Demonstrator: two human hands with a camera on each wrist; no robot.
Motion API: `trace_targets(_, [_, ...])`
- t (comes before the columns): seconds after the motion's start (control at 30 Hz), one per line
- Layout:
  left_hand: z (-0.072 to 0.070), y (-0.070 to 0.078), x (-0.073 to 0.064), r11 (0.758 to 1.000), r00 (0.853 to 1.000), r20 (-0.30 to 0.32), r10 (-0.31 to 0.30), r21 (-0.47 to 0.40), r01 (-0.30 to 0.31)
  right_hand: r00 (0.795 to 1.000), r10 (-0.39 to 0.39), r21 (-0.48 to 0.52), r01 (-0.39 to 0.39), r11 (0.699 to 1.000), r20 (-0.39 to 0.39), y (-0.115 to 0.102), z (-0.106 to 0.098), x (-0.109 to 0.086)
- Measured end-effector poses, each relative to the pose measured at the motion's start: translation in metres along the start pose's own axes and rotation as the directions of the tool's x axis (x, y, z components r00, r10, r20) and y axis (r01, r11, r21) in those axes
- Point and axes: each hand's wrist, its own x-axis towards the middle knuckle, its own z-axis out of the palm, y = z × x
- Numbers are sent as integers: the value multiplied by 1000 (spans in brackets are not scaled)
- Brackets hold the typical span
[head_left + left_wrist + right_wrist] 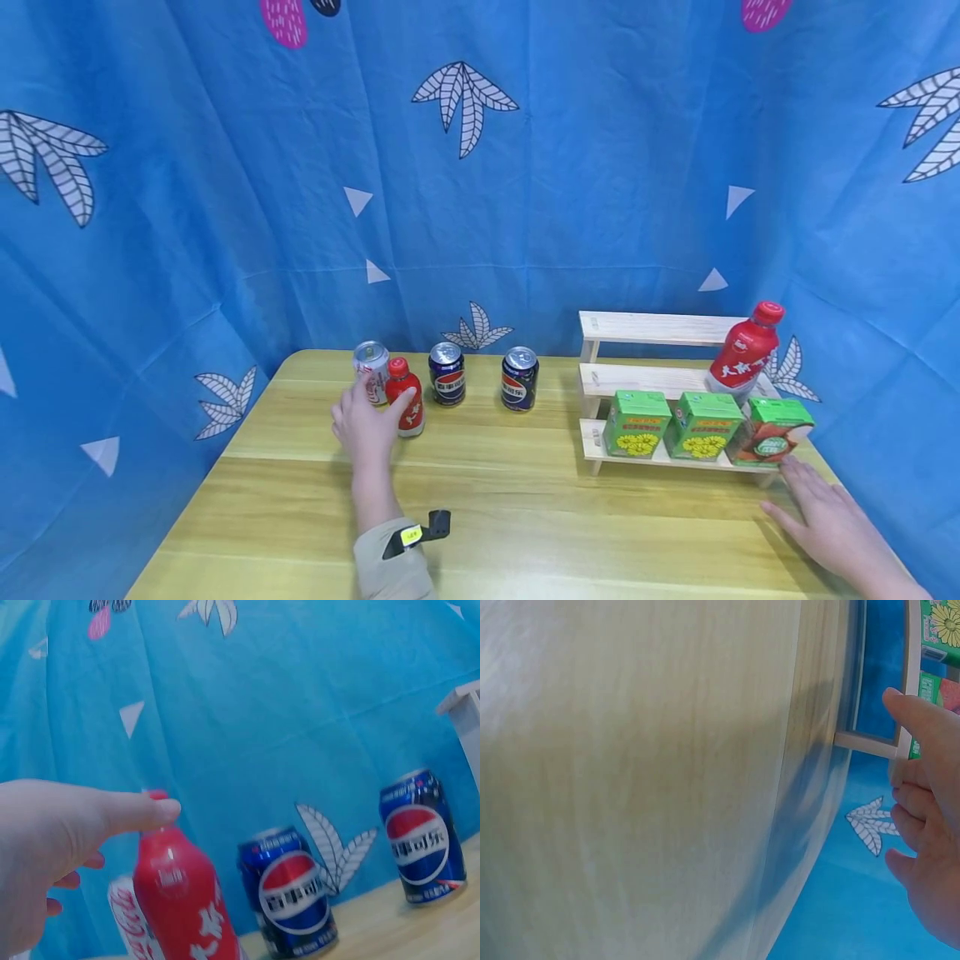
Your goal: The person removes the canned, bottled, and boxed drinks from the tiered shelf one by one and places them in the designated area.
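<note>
My left hand (pixel 369 421) is at a small red bottle (pixel 406 400) standing on the table's left side. Its thumb (pixel 142 812) stretches across near the bottle's cap in the left wrist view, and the other fingers are partly hidden behind the hand. Right behind that bottle stands a white-and-silver can (pixel 371 360). My right hand (pixel 828 517) lies with extended fingers at the front right corner of a wooden tiered rack (pixel 660 328). Its fingertips are right by a green carton with a red-brown picture (pixel 770 431) on the lowest step.
Two dark blue cola cans (pixel 447 375) stand to the right of the red bottle. On the rack's lowest step are two green cartons with yellow flowers (pixel 637 425); a larger red bottle (pixel 745 346) leans on the middle step. A blue patterned curtain (pixel 600 167) surrounds the wooden table (pixel 525 517).
</note>
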Motion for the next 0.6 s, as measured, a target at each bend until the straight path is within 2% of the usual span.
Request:
trace_targets(0.33, [-16, 31, -5, 995, 995, -29, 100, 11, -99, 999, 25, -27, -24, 999, 37, 1, 1, 3])
trace_targets(0.47, [-17, 46, -6, 990, 990, -12, 137, 27, -137, 998, 40, -31, -38, 999, 45, 1, 1, 4])
trace_targets(0.6, [-13, 60, -8, 978, 979, -2, 202, 58, -201, 998, 43, -26, -42, 999, 52, 1, 1, 3])
